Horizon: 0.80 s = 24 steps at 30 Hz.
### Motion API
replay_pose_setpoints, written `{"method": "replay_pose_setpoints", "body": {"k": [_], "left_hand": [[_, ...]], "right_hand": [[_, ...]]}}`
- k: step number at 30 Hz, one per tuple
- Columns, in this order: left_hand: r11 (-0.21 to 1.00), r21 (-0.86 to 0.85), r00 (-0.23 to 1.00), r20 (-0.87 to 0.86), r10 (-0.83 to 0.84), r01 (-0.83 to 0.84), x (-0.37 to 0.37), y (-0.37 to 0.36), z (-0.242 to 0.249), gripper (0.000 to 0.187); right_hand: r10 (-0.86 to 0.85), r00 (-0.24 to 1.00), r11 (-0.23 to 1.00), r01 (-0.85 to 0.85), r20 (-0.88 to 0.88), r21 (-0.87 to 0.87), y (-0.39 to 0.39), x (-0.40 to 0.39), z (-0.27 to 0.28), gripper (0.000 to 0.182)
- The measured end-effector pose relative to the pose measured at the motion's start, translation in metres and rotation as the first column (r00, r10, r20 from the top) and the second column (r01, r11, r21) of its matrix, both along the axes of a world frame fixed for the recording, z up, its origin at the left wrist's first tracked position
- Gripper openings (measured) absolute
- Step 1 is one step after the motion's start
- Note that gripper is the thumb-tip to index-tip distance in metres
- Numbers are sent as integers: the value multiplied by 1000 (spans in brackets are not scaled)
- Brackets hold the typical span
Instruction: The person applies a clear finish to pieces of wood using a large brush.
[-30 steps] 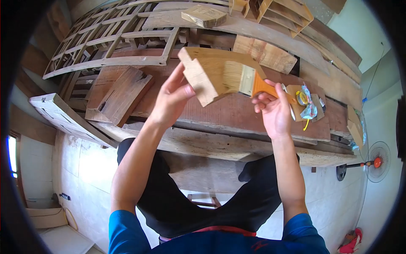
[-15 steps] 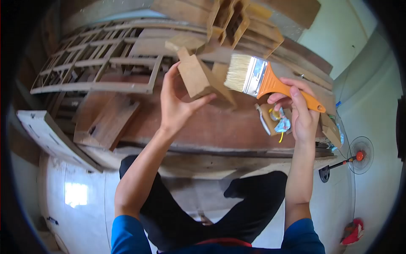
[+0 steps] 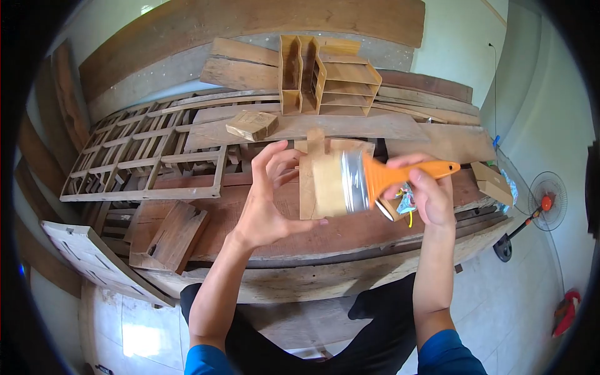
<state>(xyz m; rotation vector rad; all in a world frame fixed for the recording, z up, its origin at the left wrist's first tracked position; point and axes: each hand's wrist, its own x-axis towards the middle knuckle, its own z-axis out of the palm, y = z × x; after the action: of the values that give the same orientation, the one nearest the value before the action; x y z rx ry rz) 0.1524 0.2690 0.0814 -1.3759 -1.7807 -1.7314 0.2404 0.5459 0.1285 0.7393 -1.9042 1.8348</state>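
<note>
My right hand (image 3: 431,194) grips a wide paintbrush (image 3: 406,172) by its orange handle. Its pale bristles, blurred, overlap a light brown wooden piece (image 3: 307,190) with a rounded tab on top. My left hand (image 3: 262,206) curves around that piece's left side, thumb along the bottom edge and fingertips at the left edge. The bristles and metal band hide much of its face. Behind it, a wooden block (image 3: 252,125) lies on a board. Partly behind my right hand is a small patterned blue item (image 3: 406,201) with a yellow string.
A wooden organizer (image 3: 347,84) with shelves stands at the back of the plank-covered bench (image 3: 250,275). Slatted frames (image 3: 150,162) lie at the left, near a rough wooden block (image 3: 169,234). A cardboard box (image 3: 490,182) sits at the right end, with a fan (image 3: 545,203) beyond.
The brush has moved left and down, its bristles now over the wooden piece. That piece has turned its broad face to me, and the view takes in more of the back wall.
</note>
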Motion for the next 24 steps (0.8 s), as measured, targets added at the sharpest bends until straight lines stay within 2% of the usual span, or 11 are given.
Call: {"method": "replay_pose_setpoints", "body": {"k": [1,4,5,8,12,13,16,17,20,21,24], "left_hand": [[1000,0,1000,-5,-15,15,0,1,0,123],[998,39,998,25,-57,56,0,-2,-3,127],[996,58,996,47,-70,67,0,-4,-4,128],[996,-12,994,76,-82,83,-2,-10,-5,126],[994,-41,994,35,-104,105,-3,-14,-7,110],[995,-63,996,48,-73,76,0,-13,-5,105],[994,-55,996,-3,-93,92,2,-9,-8,104],[994,-62,996,-13,-86,85,3,-7,-7,108],[996,-32,996,4,-84,84,4,-3,-11,115],[993,-51,995,3,-104,104,1,-4,-14,118],[997,-61,999,-15,-38,37,4,-3,-13,114]], "right_hand": [[7,999,999,-8,39,31,3,6,0,35],[-270,962,962,267,-42,-60,-21,8,0,34],[-344,933,938,346,-110,-1,-30,11,1,36],[55,994,973,-32,-95,230,-7,14,-9,39],[-311,938,945,323,-151,60,-24,9,-10,45],[-227,962,967,241,-154,83,-12,7,-14,44],[-198,963,979,184,-183,-91,5,3,-23,44],[-309,929,948,283,-205,-148,5,0,-23,45],[-202,938,972,228,-280,61,20,10,-25,43],[50,965,973,11,-256,230,23,13,-17,44],[-405,835,905,425,-372,-30,-4,5,-14,48]]}}
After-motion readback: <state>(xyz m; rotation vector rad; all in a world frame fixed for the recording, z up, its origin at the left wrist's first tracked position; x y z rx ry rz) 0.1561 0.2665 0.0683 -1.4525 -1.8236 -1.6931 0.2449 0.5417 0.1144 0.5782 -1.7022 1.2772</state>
